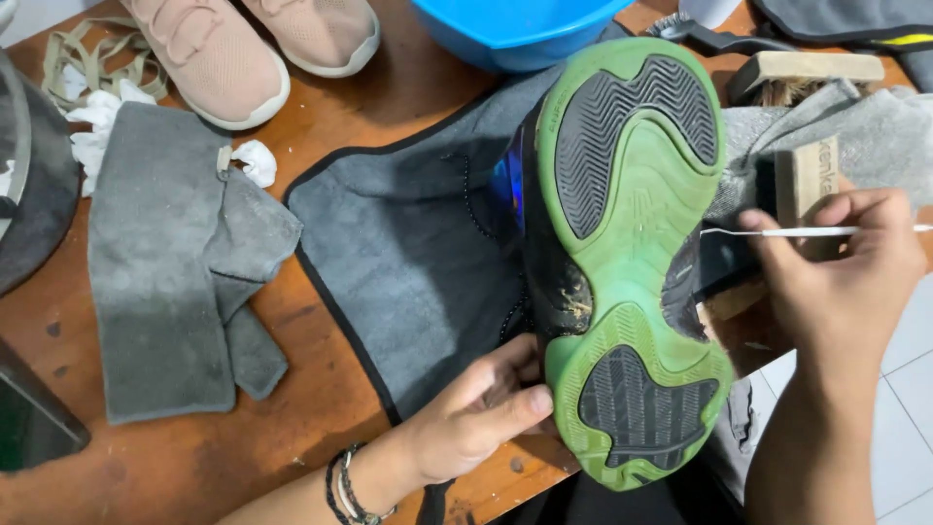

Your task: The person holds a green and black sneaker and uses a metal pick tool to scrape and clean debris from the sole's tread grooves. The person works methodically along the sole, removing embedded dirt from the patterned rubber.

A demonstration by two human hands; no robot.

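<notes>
The left hand (481, 408) grips the heel end of a black sneaker (622, 253) turned sole-up, thumb pressed on the green outsole edge, fingers curled under and hidden. The shoe's upper is mostly out of sight behind the sole; only a dark side strip with a blue shimmer shows. The right hand (846, 282) pinches a thin white stick (816, 230) between thumb and fingertips; its tip sits at the sole's right edge and its far end is cut off by the frame. The sneaker lies over a dark grey towel (398, 253) on a worn wooden table (292, 428), whose near right edge gives way to white floor tiles (909, 389). Left of it lies a folded grey cloth (165, 262), with crumpled white paper (255, 160) beside it. Farther off stand a pair of pink sneakers (253, 49), cropped at the top, a blue basin (505, 29) only partly in view, and a wooden brush (807, 73) on a light grey cloth (865, 126).
</notes>
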